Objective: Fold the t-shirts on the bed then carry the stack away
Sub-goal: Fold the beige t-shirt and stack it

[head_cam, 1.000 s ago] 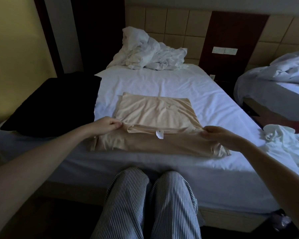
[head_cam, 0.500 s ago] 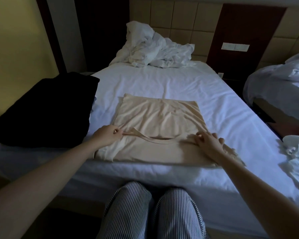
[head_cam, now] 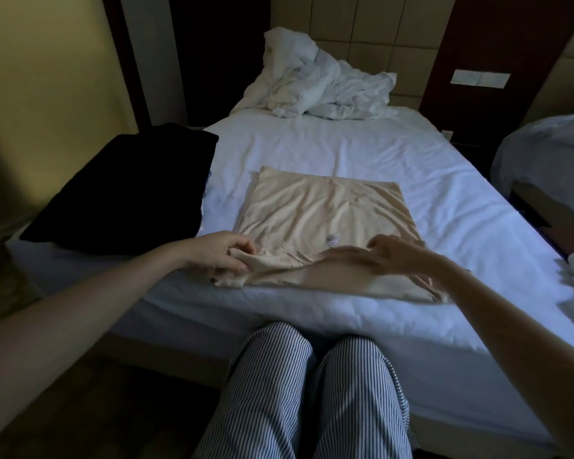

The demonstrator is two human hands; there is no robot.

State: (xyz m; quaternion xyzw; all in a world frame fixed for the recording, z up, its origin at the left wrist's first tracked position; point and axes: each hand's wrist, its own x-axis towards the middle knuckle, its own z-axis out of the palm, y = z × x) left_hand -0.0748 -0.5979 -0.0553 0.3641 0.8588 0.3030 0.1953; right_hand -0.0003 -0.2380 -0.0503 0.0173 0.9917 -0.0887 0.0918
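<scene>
Beige t-shirt [head_cam: 328, 210] on bed [head_cam: 345, 150], left hand [head_cam: 217, 256] pinching its edge

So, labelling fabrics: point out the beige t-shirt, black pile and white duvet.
beige t-shirt [head_cam: 328, 207]: head view, flat far half.
black pile [head_cam: 130, 187]: head view, its middle.
white duvet [head_cam: 318, 81]: head view, crumpled middle.

Left forearm [head_cam: 90, 299] and right forearm [head_cam: 517, 329], both bare, are reaching forward from the lower corners and converging toward the middle. Left hand [head_cam: 219, 256] is lying knuckles-up, fingers curling and pinching a bunched edge of the beige t-shirt [head_cam: 328, 210]. Right hand [head_cam: 391, 256] is resting palm-down on the same shirt, fingers [head_cam: 348, 255] stretching flat toward the left hand, motion-blurred. Hands are sitting near each other, not touching.
</scene>
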